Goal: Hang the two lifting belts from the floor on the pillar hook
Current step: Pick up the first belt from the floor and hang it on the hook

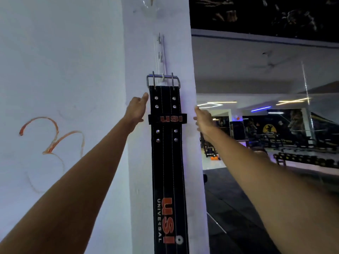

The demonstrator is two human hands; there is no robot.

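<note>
Belt (167, 162) is on the pillar hook (163, 77) — buckle bar (162, 77) sits over the lowest prong of a vertical hook strip, strap hangs straight down flat vs the white pillar (139, 52), running out the bottom of frame. Only one belt visible; can't tell if a 2nd is behind it or not in view, so call it at least half done.

Hands: left hand (136, 111) just beside the strap's left edge near the upper rivets, fingers extended, thumb tip at or nearly at the edge — holding nothing. Right hand (203, 120) off the pillar's right corner, apart from the belt, fingers loose and spread, also empty. Neither has a hold on anything.

Handling, my read: thick stitched leather w/ steel double-prong buckle, so fairly heavy and stiff across the width, bends only lengthwise. Top-heavy at the buckle end. Won't crush or slip; suede-like face looks grippy. Best hold is the strap right below the buckle, around the rivets or the keeper loop (167, 118) — controls the buckle frame so the bar can be steered onto a prong. Grabbing lower lets the buckle flop.

Risk: the prong looks short and the bar is seated shallow — a knock could unhook it.
</note>
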